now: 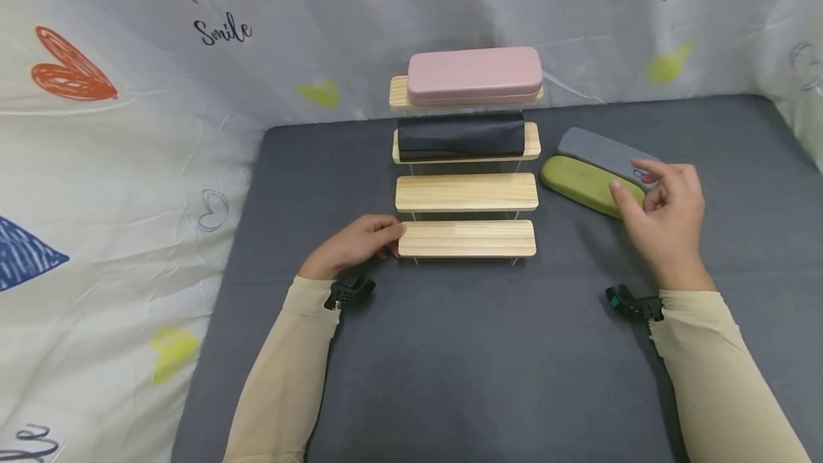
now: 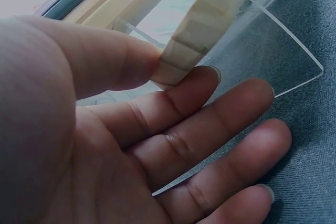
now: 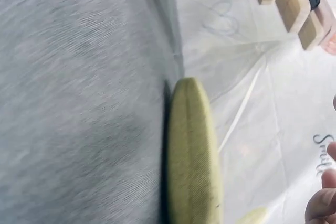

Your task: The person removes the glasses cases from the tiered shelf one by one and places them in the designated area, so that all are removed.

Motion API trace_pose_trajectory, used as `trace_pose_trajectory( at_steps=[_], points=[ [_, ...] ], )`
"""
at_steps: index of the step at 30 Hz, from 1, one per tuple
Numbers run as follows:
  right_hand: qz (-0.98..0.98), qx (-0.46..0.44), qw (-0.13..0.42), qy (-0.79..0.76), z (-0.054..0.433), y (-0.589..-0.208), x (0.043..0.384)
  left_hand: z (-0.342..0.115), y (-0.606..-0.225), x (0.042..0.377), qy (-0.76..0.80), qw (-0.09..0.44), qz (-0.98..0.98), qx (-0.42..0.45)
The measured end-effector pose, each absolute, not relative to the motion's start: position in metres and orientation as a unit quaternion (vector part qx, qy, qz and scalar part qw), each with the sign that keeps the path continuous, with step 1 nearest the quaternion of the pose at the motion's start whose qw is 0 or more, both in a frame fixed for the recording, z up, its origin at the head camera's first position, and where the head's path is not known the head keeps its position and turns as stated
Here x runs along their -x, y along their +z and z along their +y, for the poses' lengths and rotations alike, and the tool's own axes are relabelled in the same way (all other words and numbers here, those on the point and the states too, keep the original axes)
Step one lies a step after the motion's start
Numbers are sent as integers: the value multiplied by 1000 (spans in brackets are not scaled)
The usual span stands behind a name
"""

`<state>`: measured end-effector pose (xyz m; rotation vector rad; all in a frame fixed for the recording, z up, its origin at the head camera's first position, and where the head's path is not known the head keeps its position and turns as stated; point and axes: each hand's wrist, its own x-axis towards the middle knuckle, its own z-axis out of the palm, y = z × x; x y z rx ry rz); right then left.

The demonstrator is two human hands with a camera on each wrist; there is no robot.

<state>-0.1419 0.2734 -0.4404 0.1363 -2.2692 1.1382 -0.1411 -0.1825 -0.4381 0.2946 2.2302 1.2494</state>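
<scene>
A tiered display stand with wooden shelves (image 1: 466,239) and clear legs stands mid-table. My left hand (image 1: 363,241) pinches the left end of its lowest shelf; in the left wrist view the thumb is on one face of the wooden board (image 2: 202,24) and the index finger on the other. My right hand (image 1: 671,220) hovers by the near end of a green glasses case (image 1: 588,183), thumb and fingers apart, holding nothing. A grey glasses case (image 1: 607,151) lies behind the green one. The right wrist view shows the green case (image 3: 191,150) apart from the fingers.
On the top shelf sits a pink glasses case (image 1: 476,76), with a black case (image 1: 461,136) one tier below it. The dark grey tablecloth (image 1: 476,363) meets a white printed curtain (image 1: 360,56) at the back and left.
</scene>
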Motion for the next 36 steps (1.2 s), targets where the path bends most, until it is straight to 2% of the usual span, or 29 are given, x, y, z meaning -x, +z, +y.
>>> trace_pose_trajectory(
  at_steps=[9,20,29,36],
  points=[
    [-835,-92,300,451,260,-425,145,-181,-437,140,467,279,831,-113],
    [-803,-97,282,516,207,-379,136,-180,-437,142,465,277,834,-111],
    [-803,-101,276,519,197,-385,154,-181,-438,142,468,277,832,-111],
    [-787,-118,298,527,182,-382,162,-182,-438,142,471,281,829,-110]
  ],
)
